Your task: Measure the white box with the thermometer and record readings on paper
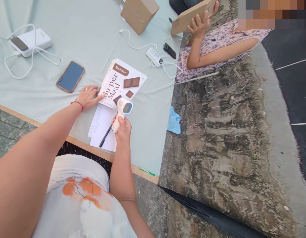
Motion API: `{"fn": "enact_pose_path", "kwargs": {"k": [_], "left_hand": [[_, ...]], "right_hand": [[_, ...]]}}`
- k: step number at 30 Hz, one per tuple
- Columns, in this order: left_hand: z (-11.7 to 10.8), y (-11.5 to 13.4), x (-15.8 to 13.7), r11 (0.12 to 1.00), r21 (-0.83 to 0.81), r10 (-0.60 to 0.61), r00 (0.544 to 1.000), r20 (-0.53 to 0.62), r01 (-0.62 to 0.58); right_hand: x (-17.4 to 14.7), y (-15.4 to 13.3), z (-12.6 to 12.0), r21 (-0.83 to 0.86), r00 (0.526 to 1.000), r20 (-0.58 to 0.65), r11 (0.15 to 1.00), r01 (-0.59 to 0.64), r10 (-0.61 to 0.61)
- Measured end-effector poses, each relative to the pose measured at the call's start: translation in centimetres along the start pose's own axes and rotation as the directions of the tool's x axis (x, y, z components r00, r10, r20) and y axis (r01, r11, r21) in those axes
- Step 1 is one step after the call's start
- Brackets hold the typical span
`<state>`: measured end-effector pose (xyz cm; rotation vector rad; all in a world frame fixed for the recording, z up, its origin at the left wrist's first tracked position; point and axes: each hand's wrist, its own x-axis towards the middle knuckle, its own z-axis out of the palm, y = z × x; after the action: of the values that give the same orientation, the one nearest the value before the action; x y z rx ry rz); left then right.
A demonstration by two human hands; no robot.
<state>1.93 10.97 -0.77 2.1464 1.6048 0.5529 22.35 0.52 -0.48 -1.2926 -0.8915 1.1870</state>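
Observation:
My right hand (pixel 123 129) is closed around the handle of a white infrared thermometer (pixel 120 110) with a blue-rimmed screen. Its head overlaps the lower edge of a white and brown Super Meal box (pixel 133 71). My left hand (pixel 88 97), with a ring and a red string bracelet, grips the box's left lower corner, thumb over the printed face; some fingertips are hidden at its side. Below the box lie printed paper sheets (pixel 103 129). A black pen (pixel 105 137) slants across them, its upper end beside my right hand.
A phone (pixel 70 76) and a white power bank (pixel 40 40) with looped cable lie left on the cloth-covered table (pixel 153 142). Farther off are a cardboard box (pixel 138 15), a small white device (pixel 154 57) and a black object (pixel 169 50). Another person's hands hold a cardboard box (pixel 184 21).

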Motion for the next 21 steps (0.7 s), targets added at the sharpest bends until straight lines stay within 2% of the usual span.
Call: {"fn": "enact_pose_path", "kwargs": {"k": [6, 21], "left_hand": [[0.37, -0.11, 0.05, 1.000, -0.016, 0.018, 1.000, -0.025, -0.018], [0.23, 0.02, -0.10, 1.000, -0.018, 0.016, 1.000, -0.015, -0.016]], "right_hand": [[0.69, 0.12, 0.79, 0.043, 0.999, -0.036, 0.999, -0.030, 0.031], [0.59, 0.68, 0.77, 0.121, 0.995, 0.063, 0.990, -0.078, 0.071]]}}
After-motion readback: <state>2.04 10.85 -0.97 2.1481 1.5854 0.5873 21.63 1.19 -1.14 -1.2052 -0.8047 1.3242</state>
